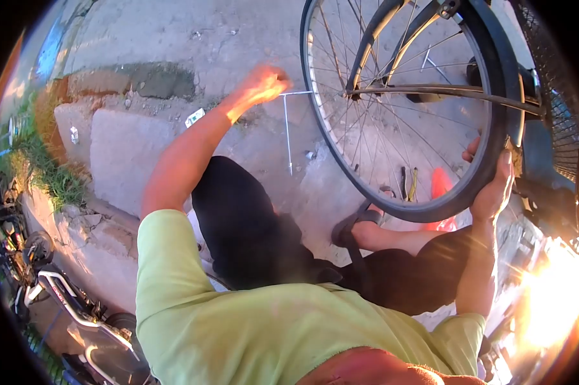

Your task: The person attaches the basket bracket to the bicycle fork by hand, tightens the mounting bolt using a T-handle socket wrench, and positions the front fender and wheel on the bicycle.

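Observation:
A bicycle wheel (424, 210) with a black tyre and thin spokes stands tilted at the upper right, still joined to the fork (370, 45). My right hand (495, 186) wraps around the tyre at its lower right edge, with fingertips showing through the spokes. Left of the wheel, my left hand (264, 85) is raised with its fingers curled closed; strong light hides what they hold, if anything. A thin silver T-shaped wrench (287, 131) appears just beside that hand; whether they touch, I cannot tell. Through the spokes shows a second T-shaped metal tool (432, 61).
On the concrete ground lie a small white-green packet (195, 117) and a red plastic bag (440, 183) behind the wheel. A broken slab kerb (126, 154) runs along the left. Farther left are parked bikes (65, 289). Bright glare (556, 295) covers the lower right.

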`<act>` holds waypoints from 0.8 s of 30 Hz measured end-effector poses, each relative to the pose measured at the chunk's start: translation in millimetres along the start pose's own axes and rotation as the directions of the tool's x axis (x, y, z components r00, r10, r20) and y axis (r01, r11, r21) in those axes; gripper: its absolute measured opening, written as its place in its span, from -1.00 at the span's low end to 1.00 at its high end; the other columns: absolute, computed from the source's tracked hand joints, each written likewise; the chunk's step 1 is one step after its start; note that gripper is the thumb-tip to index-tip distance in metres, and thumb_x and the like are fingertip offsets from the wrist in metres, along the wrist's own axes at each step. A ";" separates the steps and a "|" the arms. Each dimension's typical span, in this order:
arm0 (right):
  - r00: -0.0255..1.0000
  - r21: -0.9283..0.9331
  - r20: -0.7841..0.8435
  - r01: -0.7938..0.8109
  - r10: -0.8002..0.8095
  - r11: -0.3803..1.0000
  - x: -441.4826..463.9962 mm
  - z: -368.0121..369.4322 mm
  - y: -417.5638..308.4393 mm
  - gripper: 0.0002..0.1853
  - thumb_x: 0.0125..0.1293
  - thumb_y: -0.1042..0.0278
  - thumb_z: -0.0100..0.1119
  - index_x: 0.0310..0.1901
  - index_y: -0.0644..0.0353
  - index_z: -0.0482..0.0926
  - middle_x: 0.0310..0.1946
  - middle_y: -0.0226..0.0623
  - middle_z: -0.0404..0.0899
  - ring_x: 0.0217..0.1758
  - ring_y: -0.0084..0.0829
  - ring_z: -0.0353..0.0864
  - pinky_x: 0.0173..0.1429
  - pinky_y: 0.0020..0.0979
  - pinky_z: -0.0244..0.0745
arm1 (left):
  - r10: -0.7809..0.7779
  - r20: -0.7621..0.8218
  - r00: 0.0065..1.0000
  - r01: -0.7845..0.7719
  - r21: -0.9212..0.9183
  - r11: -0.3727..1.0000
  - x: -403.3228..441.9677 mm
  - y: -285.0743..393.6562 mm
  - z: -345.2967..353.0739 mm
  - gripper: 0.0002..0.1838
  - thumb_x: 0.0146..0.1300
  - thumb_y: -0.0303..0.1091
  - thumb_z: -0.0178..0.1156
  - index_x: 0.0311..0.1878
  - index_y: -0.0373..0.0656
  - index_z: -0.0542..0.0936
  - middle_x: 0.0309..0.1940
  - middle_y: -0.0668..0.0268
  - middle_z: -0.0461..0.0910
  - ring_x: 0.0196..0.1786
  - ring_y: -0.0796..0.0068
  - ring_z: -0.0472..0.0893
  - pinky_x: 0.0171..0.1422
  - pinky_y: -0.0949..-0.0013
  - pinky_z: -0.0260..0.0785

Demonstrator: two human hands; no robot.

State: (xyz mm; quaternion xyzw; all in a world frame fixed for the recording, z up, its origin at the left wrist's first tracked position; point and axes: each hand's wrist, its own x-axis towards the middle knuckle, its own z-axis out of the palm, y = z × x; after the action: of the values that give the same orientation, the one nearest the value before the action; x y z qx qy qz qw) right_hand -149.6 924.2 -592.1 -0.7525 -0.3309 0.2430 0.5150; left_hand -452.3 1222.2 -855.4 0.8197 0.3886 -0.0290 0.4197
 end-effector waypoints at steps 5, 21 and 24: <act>1.000 -0.030 0.006 0.002 -0.002 1.000 -3.7 5.0 -14.7 -0.39 0.50 -0.15 -0.12 0.06 0.38 0.52 -0.33 -0.21 0.64 -0.31 -0.47 0.60 -0.15 -0.44 0.50 | 0.137 0.088 0.987 -0.161 0.384 0.909 66.5 -114.7 104.9 -0.48 0.23 0.02 0.21 0.17 -0.07 0.58 0.16 0.07 0.58 0.23 0.03 0.54 0.27 0.06 0.41; 0.997 -0.091 0.076 -0.002 0.009 0.996 -1.3 4.5 -23.6 -0.40 0.48 -0.19 -0.15 0.00 0.32 0.54 -0.38 -0.26 0.62 -0.34 -0.54 0.55 -0.26 -0.48 0.48 | -0.288 0.552 0.782 0.120 0.320 0.940 61.3 -37.5 47.4 -0.67 0.24 -0.09 0.20 -0.20 -0.20 0.67 -0.26 0.09 0.70 -0.14 0.14 0.69 -0.07 0.05 0.50; 0.998 -0.192 0.061 0.024 -0.013 0.981 -3.4 4.0 -25.9 -0.39 0.49 -0.18 -0.14 0.08 0.31 0.52 -0.35 -0.30 0.62 -0.32 -0.59 0.53 -0.22 -0.50 0.47 | -0.063 0.293 0.954 -0.021 0.274 0.961 47.6 -42.2 17.1 -0.66 0.23 -0.08 0.23 -0.26 -0.22 0.63 -0.39 0.13 0.67 -0.28 0.10 0.66 -0.18 0.09 0.48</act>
State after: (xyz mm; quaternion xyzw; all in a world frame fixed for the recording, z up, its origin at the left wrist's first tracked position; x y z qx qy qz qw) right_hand -161.1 930.6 -569.2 -0.7882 -0.3749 0.2272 0.4318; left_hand -442.3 1253.7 -912.3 0.8518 0.3216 -0.2107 0.3557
